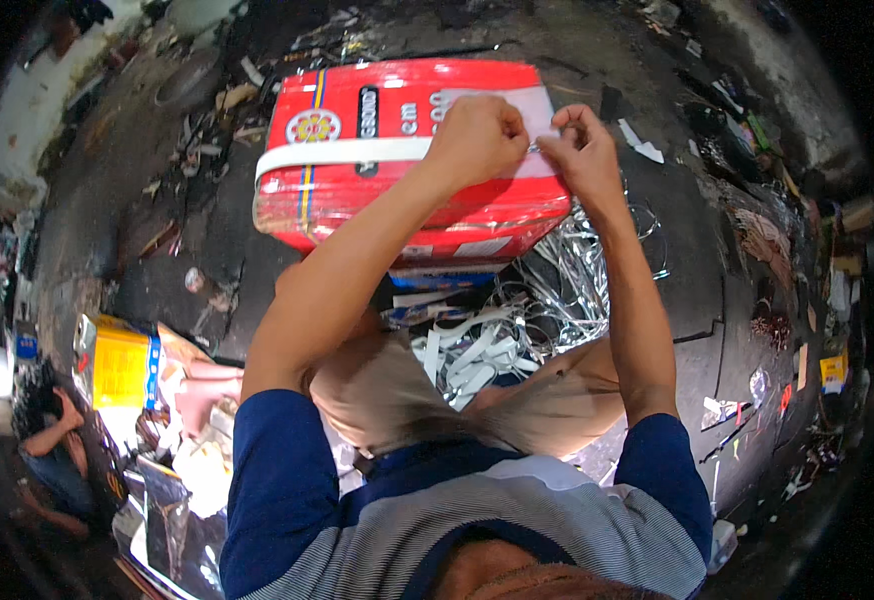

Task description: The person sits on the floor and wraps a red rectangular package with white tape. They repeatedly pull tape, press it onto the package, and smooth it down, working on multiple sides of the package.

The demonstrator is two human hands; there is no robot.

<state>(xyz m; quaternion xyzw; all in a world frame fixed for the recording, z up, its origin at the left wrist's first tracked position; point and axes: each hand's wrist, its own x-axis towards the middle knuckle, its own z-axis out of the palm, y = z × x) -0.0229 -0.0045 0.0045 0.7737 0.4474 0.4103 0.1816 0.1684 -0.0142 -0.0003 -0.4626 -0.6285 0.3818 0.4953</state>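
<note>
A red box (pixel 387 215) with a clear, shiny covering stands before my knees and serves as the surface under my hands. Across its top runs a white strap (pixel 347 152), bent down over the left edge and passing beneath my left hand (pixel 477 135). That hand's fingers are curled in a pinch at the strap's right part. Close beside it, my right hand (pixel 582 150) pinches at a small silvery piece (pixel 534 148), partly covered by the fingertips. Under both hands lies a pale translucent sheet (pixel 532 105) at the box's right end.
Between my legs is a heap of white straps (pixel 472 355), with silvery strips (pixel 577 275) beside it. A yellow tin (pixel 122 365) stands at the left. Another person (pixel 52 440) is at the far left. Scraps (pixel 642 142) litter the dark floor (pixel 207 200).
</note>
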